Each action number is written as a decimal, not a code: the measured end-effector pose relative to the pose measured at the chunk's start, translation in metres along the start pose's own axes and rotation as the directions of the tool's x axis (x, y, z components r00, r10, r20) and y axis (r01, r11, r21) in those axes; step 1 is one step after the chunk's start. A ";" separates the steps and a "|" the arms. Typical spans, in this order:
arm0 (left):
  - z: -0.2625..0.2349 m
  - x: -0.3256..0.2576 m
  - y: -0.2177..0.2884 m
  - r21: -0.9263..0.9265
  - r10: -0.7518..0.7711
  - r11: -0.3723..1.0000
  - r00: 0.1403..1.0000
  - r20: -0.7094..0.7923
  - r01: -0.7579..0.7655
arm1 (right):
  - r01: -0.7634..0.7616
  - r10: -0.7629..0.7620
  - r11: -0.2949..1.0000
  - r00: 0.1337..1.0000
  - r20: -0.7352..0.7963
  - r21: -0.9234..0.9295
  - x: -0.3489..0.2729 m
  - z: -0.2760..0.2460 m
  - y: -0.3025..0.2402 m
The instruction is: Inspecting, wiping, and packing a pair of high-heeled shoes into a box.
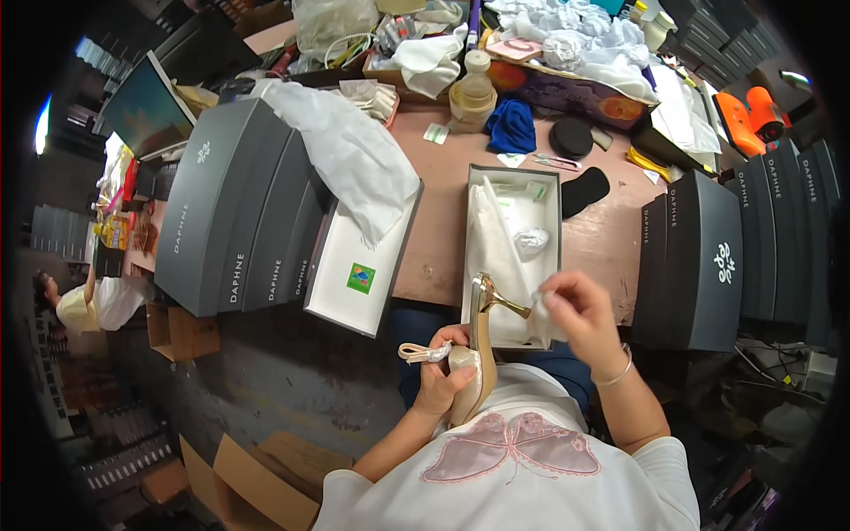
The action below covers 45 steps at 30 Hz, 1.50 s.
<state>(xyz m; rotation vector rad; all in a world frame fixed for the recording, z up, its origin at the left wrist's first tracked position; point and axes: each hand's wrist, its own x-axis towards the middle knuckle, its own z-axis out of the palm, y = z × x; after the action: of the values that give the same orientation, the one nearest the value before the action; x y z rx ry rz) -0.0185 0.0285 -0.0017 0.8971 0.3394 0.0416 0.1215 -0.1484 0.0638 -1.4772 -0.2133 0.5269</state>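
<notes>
Watching remotely, I see the left hand [445, 370] curled closed around the toe part of a beige high-heeled shoe [481, 334]; its long axis runs roughly up my view, toe lowest; the slim gold heel [508, 305] points right, toward the right hand [580, 319], which is nearer its tip and has fingertips pinched on thin white wrapping [546, 323]; the open grey white-lined box [557, 212] lies just beyond.
</notes>
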 end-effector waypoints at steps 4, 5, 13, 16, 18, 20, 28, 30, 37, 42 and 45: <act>0.001 0.001 0.002 0.062 0.068 0.996 0.997 0.034 -0.070 | 0.315 -0.270 0.825 0.949 0.162 -0.469 -0.017 0.034 0.000; 0.001 0.001 0.002 0.078 0.081 0.993 0.996 0.043 -0.085 | 0.392 -0.343 0.772 0.920 0.190 -0.501 -0.017 0.040 0.004; 0.003 0.002 0.004 0.057 0.040 0.998 0.999 0.018 -0.041 | 0.354 -0.301 0.797 0.935 0.185 -0.490 -0.030 0.050 0.026; 0.002 0.005 0.000 0.034 0.037 0.999 0.999 0.030 -0.038 | 0.300 -0.231 0.823 0.953 0.199 -0.483 -0.021 0.043 0.021; -0.002 0.009 -0.004 0.025 0.055 0.998 0.998 0.031 -0.056 | 0.291 -0.190 0.831 0.950 0.248 -0.475 -0.013 0.041 0.001; -0.006 0.012 -0.003 0.014 0.048 0.999 0.999 -0.010 -0.048 | 0.414 -0.341 0.749 0.910 0.236 -0.517 0.015 0.033 -0.032; -0.013 0.021 0.002 0.001 0.045 0.999 0.998 -0.051 -0.045 | 0.464 -0.548 0.626 0.834 0.070 -0.627 0.258 -0.011 -0.062; -0.017 0.022 0.001 -0.005 0.038 0.999 0.998 -0.059 -0.038 | 0.469 -0.621 0.479 0.779 0.091 -0.742 0.300 -0.014 -0.056; -0.027 0.030 0.000 -0.004 0.021 1.000 0.997 -0.077 -0.021 | 0.481 -0.669 0.125 0.687 0.285 -0.868 0.352 -0.012 -0.039; -0.024 0.031 0.002 0.002 0.024 1.000 0.998 -0.066 -0.023 | 0.469 -0.725 0.177 0.657 0.208 -0.865 0.346 -0.002 -0.024; -0.025 0.031 0.002 0.000 0.029 1.000 0.998 -0.049 -0.029 | 0.500 -0.729 0.259 0.662 0.172 -0.827 0.345 -0.005 -0.010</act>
<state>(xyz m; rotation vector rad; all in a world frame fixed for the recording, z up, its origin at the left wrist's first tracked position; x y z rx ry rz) 0.0038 0.0541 -0.0232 0.9019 0.3721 0.0909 0.4261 0.0061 0.0115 -2.1777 -0.9315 -0.5612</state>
